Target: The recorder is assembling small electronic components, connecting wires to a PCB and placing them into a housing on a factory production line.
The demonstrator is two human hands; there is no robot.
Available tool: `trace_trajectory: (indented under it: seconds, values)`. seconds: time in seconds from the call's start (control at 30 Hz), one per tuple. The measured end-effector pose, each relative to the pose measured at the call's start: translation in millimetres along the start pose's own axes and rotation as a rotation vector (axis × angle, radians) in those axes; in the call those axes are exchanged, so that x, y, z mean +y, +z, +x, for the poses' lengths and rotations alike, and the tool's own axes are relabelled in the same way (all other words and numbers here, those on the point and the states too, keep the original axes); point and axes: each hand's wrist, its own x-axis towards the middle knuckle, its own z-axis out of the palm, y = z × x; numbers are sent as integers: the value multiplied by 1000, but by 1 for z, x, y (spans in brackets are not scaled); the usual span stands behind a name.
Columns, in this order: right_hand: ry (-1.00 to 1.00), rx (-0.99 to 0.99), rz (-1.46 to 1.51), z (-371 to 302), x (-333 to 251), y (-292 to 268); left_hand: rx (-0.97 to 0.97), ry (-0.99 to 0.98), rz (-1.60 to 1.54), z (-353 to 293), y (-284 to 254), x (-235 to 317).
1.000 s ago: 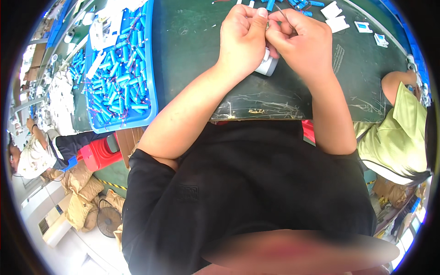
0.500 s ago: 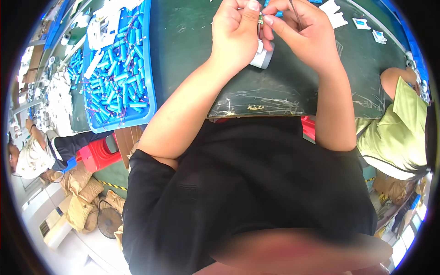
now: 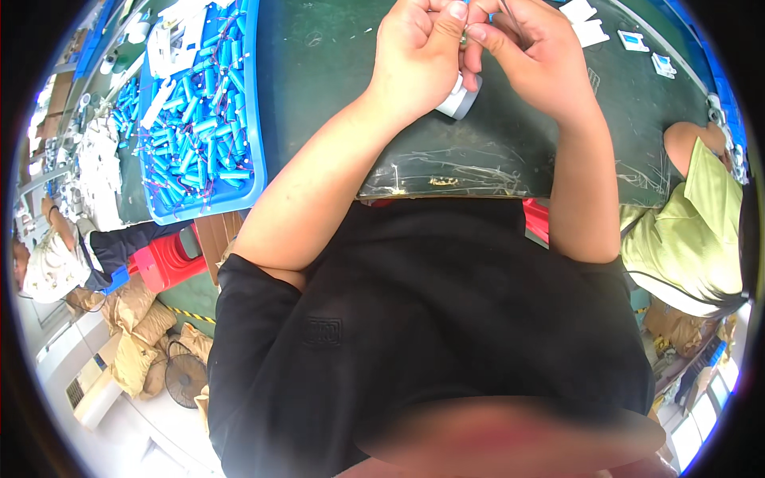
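Observation:
My left hand [image 3: 422, 52] and my right hand [image 3: 532, 64] meet at the top edge, above the green table. My left thumb and fingers are closed on a tiny greenish part [image 3: 464, 37], mostly hidden by the fingertips. The right thumb and index finger touch the same spot. A thin dark metal tool [image 3: 511, 14] lies in my right hand, its ends out of sight. Just below the left fingers is a white and grey cylindrical piece [image 3: 458, 100]; I cannot tell whether it hangs from the hand or rests on the table.
On the left, a blue tray [image 3: 259, 135] holds many blue wired cylinders and white plastic parts. White pieces [image 3: 588, 30] and small white-and-blue parts [image 3: 633, 41] lie at the far right. A person in a light green top [image 3: 697, 215] sits right; another person [image 3: 60, 259] is left.
Both hands have shifted slightly, the left one to the right and the fingertips closer together. Less of the greenish part shows now. The whole view has moved a little.

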Motion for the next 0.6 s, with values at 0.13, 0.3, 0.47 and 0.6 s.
trace_trajectory:
  seconds: [0.13, 0.3, 0.47, 0.6]
  values:
    - [-11, 6, -30, -2, 1, -2, -16, 29, 1, -2, 6, 1]
    - [14, -14, -26, -3, 2, -2, -22, 35, -19, -4, 6, 0]
    - [-5, -26, -31, -3, 2, -5, -40, -3, -27, -4, 5, 1]
    - [9, -26, -19, -2, 1, -4, -55, -4, -46, -5, 4, 1]
